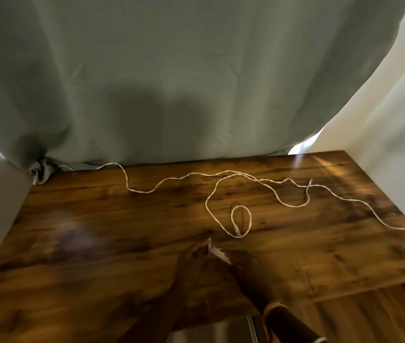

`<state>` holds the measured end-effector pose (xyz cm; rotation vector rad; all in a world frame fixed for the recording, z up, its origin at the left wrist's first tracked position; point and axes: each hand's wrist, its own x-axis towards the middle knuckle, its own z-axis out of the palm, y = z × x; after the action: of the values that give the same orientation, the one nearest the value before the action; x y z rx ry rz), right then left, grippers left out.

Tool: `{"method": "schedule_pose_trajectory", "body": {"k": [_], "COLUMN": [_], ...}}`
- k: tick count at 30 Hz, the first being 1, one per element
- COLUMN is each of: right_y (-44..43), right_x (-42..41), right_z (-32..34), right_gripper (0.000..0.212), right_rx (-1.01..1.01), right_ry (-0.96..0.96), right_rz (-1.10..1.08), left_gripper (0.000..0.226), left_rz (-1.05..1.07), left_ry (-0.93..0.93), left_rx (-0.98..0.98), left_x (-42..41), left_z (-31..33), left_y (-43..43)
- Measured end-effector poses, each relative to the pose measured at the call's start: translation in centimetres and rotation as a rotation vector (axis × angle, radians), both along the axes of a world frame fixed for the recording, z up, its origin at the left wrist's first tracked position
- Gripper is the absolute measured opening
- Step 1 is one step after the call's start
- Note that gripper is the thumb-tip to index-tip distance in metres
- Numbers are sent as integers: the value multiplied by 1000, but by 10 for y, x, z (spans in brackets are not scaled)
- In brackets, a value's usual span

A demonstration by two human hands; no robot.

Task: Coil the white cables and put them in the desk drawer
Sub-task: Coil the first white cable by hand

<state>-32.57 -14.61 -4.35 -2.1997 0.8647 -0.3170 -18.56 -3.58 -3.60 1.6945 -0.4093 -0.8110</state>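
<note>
Two long white cables lie loose on the wooden desk [97,243]. One cable [147,191] snakes from the back left across to the right front edge. The other cable [241,221] curls into a small loop near the middle, with its plug inside the loop. Both hands meet just in front of that loop and are blurred. My left hand [194,258] and my right hand [243,263] pinch a short white piece of cable [218,253] between them. Which cable the piece belongs to cannot be made out.
A grey-green curtain [171,82] hangs along the desk's back edge. White walls close in on the left and right. Below the desk's front edge a grey surface [211,330] shows, and wood floor [369,315] at the lower right.
</note>
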Motion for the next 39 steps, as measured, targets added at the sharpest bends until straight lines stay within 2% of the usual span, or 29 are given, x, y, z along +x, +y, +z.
{"method": "schedule_pose_trajectory", "body": {"k": [2,4,7,9,13,15,18,20,24,28,33,39], "right_y": [5,5,1,-2,-8,-10,-13,-13,-15,-17,-18,-23], "right_x": [-7,-11,-14,-12,-16,-18,-21,-22,-19,-23,-21,-20], "right_z": [-10,-23,-42,-44,-52,-58,-65,-67,-62,-59,-49,-49], "right_gripper": [27,36,43,49,75,73,66,63,53,43,48,42], "right_rx": [-151,-355,-426,-449,-515,-520,-577,-575,-519,-415,-146,50], "right_ry": [5,-11,10,63,169,184,166,170,41,-96,-48,31], "right_rz": [165,250,369,438,546,556,573,587,561,428,138,30], "left_gripper": [21,19,8,14,23,32,55,57,44,32,34,36], "left_rz": [43,82,64,8,-88,-82,-196,-275,-365,-350,-347,-367], "left_ry": [123,262,248,139,-61,-168,-354,-419,-485,-495,-508,-484], "left_rx": [85,205,236,245,335,424,551,564,539,467,465,465], "left_x": [-3,-3,-2,0,8,10,11,12,11,9,9,11], "left_z": [-10,-17,-27,-28,-34,-37,-36,-37,-38,-38,-37,-38], "left_y": [2,3,1,0,0,0,-5,-8,-11,-10,-11,-11]}}
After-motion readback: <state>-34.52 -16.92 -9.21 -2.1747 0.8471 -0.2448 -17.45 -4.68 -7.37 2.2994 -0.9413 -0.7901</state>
